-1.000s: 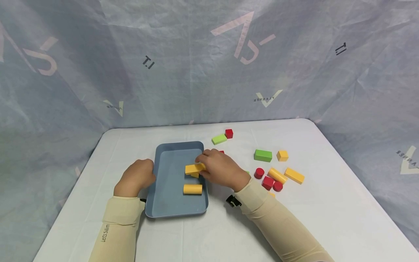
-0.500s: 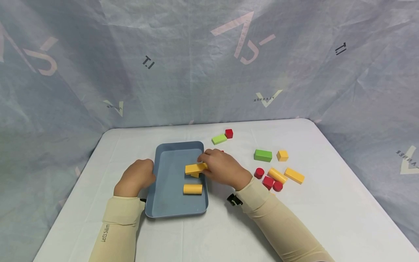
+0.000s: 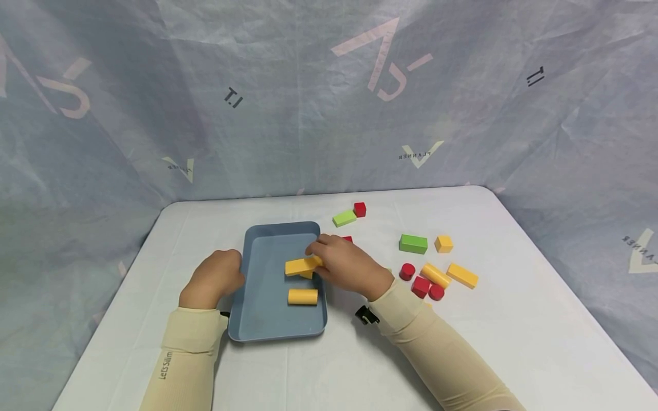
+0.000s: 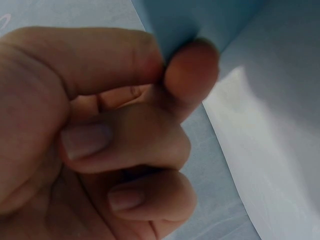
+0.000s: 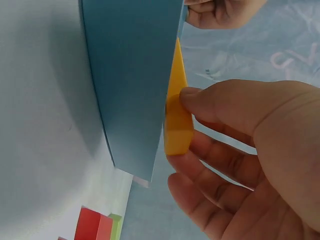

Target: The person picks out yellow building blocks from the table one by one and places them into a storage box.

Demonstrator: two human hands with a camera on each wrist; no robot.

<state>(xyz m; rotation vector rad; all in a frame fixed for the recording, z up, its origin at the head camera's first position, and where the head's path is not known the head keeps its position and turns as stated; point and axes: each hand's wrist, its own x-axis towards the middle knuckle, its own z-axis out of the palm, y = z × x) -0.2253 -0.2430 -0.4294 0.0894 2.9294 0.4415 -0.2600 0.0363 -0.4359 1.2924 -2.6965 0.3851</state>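
Note:
A blue-grey tray (image 3: 264, 314) lies on the white table. My left hand (image 3: 213, 279) pinches its left rim between thumb and index finger, the other fingers curled, as the left wrist view shows. My right hand (image 3: 349, 265) is at the tray's right rim and pinches one end of a long yellow block (image 3: 300, 266), thumb on one face and fingers on the other. The block reaches in over the tray, above a smaller yellow piece (image 3: 307, 275) that it partly hides. Nearer to me in the tray lies a yellow cylinder (image 3: 303, 297).
Right of the tray lie a green block (image 3: 413, 244), a yellow cube (image 3: 444, 244), another yellow cylinder (image 3: 436, 275), a yellow bar (image 3: 462, 275) and several red pieces. Behind my right hand are a light green block (image 3: 344, 218) and a red cube (image 3: 360, 209).
The right hand shifted slightly right, then back left, and the long yellow block now reaches a little farther left over the tray. The left hand and the tray have stayed put.

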